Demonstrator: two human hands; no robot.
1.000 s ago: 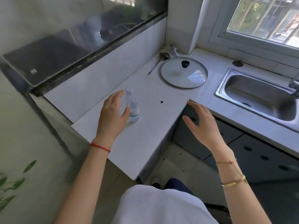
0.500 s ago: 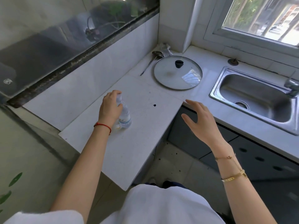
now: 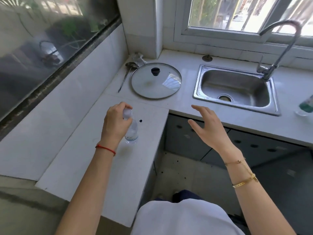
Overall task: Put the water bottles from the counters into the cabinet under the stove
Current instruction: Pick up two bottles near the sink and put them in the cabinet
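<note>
The white L-shaped stone counter (image 3: pixel 94 167) carried a small clear plastic water bottle (image 3: pixel 131 131), a round glass pot lid (image 3: pixel 155 82) (black knob up) and a long metal ladle (image 3: pixel 126 74).

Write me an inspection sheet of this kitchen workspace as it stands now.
Surface: white L-shaped stone counter, with a small dark speck near the bottle.
Job's things: small clear plastic water bottle with a white cap, upright on the counter; a second clear bottle with a green label at the right edge, partly cut off.
Clutter: round glass pot lid with a black knob; long metal ladle beside it.
Grippers: left hand closed around the small bottle's neck; right hand open, empty, over the counter's inner corner.
Cables: nothing seen.
Surroundings: stainless steel sink, curved chrome tap, window behind, grey cabinet doors below.
</note>
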